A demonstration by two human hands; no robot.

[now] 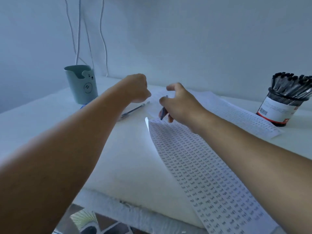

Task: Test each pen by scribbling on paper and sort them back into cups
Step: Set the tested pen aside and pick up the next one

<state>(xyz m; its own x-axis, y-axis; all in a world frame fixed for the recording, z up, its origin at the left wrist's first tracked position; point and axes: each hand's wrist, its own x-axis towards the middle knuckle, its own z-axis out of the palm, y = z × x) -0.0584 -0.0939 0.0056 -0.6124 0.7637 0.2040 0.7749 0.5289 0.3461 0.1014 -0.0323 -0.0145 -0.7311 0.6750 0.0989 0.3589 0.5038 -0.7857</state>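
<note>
While pinching a dark pen (163,114) in the right hand (181,105) above the scribbled paper (202,166), left hand (139,89) fisted on nothing visible (cap, maybe?): light, stiff, slick barrel, best gripped low near the tip for scribbling.

A plain pale wall (185,39) rises beyond both hands, dim and bluish in the low light. Thin white cables (79,31) hang down it, up and to the left of the left hand. Beneath the arms spreads a white padded surface (128,157) with a frayed near edge. Below the left forearm, dark brown floor tiles (108,225) show.
</note>
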